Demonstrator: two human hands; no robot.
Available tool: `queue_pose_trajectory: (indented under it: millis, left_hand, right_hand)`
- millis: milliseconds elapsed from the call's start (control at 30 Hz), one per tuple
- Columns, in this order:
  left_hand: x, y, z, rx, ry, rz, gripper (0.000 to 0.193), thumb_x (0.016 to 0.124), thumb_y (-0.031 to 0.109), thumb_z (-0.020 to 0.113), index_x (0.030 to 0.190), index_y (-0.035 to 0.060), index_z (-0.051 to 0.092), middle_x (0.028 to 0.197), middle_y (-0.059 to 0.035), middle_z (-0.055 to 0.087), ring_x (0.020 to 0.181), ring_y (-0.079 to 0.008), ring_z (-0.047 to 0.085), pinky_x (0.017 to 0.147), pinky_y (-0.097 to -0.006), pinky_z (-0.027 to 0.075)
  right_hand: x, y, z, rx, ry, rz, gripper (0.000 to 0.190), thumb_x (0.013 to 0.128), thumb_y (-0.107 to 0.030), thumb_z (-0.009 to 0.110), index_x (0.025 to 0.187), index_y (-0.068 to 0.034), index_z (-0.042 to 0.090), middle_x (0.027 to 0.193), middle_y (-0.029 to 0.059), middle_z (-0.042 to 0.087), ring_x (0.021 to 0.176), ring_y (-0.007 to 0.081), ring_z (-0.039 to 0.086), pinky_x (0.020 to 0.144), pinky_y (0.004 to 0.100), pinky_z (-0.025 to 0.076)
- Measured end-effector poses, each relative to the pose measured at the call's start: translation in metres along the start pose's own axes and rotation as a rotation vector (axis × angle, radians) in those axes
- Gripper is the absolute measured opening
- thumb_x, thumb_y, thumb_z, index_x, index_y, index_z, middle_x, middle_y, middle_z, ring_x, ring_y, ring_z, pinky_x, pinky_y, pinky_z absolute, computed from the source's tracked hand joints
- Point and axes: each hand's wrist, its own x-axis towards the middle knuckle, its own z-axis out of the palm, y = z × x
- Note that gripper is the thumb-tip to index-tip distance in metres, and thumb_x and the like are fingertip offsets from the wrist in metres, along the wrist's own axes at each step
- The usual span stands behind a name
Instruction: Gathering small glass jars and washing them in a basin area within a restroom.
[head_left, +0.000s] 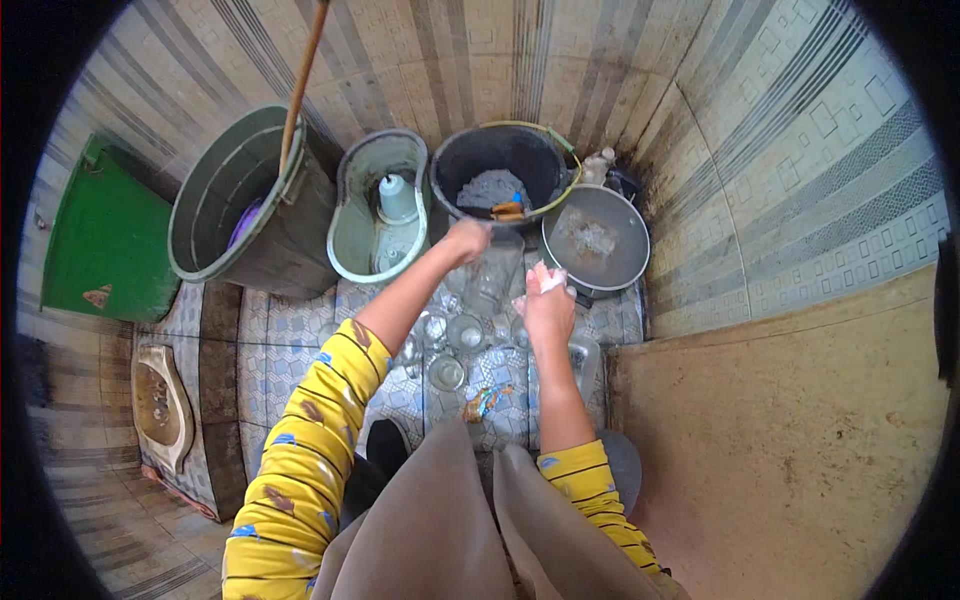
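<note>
My left hand (469, 240) is curled at the upper left edge of a clear pitcher-like container (496, 281), gripping it just in front of the black bucket (442, 176). In my right hand (551, 307) is a pale pink and white scrubbing pad (551, 279), apparently soapy. Below both hands, several clear glasses (448, 372) stand on the tiled floor. A clear rectangular dish (585, 364) lies partly behind my right forearm. Close to my knees rests a crumpled, colourful wrapper (484, 403).
A metal pot (596, 283) holding water is at the right. A pale green basin (337, 259) contains an upturned, pale, cup-like object (396, 199). Farther left are a tall grey bin (300, 247) with a wooden stick (302, 90), a green panel (112, 232) and a squat toilet (180, 427).
</note>
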Motion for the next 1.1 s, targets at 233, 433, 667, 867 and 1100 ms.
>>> queue_pose_trajectory:
  millis: [233,433,667,867,1100]
  left_hand:
    - [-0.095,-0.024,-0.021,-0.843,-0.041,-0.282,0.029,0.082,0.031,0.033,0.069,0.0073,0.043,0.052,-0.0038,0.044,0.037,-0.0151,0.037,0.034,-0.0327,0.030]
    - [-0.139,-0.006,-0.045,-0.979,-0.300,-0.325,0.029,0.083,0.032,0.031,0.059,0.0151,0.035,0.047,0.0049,0.026,0.037,-0.0087,0.018,0.037,-0.0238,0.021]
    - [-0.145,0.001,-0.057,-1.117,-0.199,-0.276,0.030,0.083,0.032,0.031,0.059,0.0138,0.033,0.046,0.0059,0.026,0.033,-0.0061,0.018,0.041,-0.0257,0.030]
    - [-0.120,-0.029,-0.046,-1.344,-0.137,-0.243,0.034,0.083,0.036,0.028,0.068,0.0096,0.041,0.055,0.0001,0.041,0.043,-0.0115,0.040,0.050,-0.0302,0.039]
    - [-0.129,-0.015,-0.023,-1.123,0.153,-0.055,0.051,0.077,0.044,0.039,0.109,0.0047,0.032,0.100,-0.0081,0.043,0.093,-0.0161,0.042,0.080,-0.0295,0.034]
  right_hand:
    - [-0.051,-0.037,0.029,-0.139,0.046,-0.716,0.028,0.070,-0.034,0.052,0.069,-0.007,0.057,0.079,0.0146,0.052,0.069,0.0290,0.051,0.058,0.0363,0.042]
    - [-0.022,-0.041,0.024,0.115,-0.010,-0.335,0.022,0.069,-0.024,0.055,0.059,-0.004,0.056,0.052,0.0085,0.052,0.048,0.0241,0.052,0.045,0.0356,0.040]
    - [-0.037,-0.050,0.033,0.308,0.200,-0.563,0.023,0.074,-0.028,0.050,0.075,-0.005,0.054,0.069,0.0078,0.050,0.045,0.0162,0.046,0.040,0.0266,0.037]
    - [-0.053,-0.052,0.030,1.184,-0.488,0.338,0.029,0.072,-0.020,0.056,0.094,-0.003,0.048,0.076,0.0033,0.054,0.062,0.0105,0.052,0.053,0.0207,0.043]
    - [-0.061,-0.056,0.025,0.964,-0.478,-0.009,0.041,0.066,-0.006,0.060,0.104,0.001,0.044,0.092,0.0087,0.052,0.080,0.0144,0.052,0.069,0.0250,0.042]
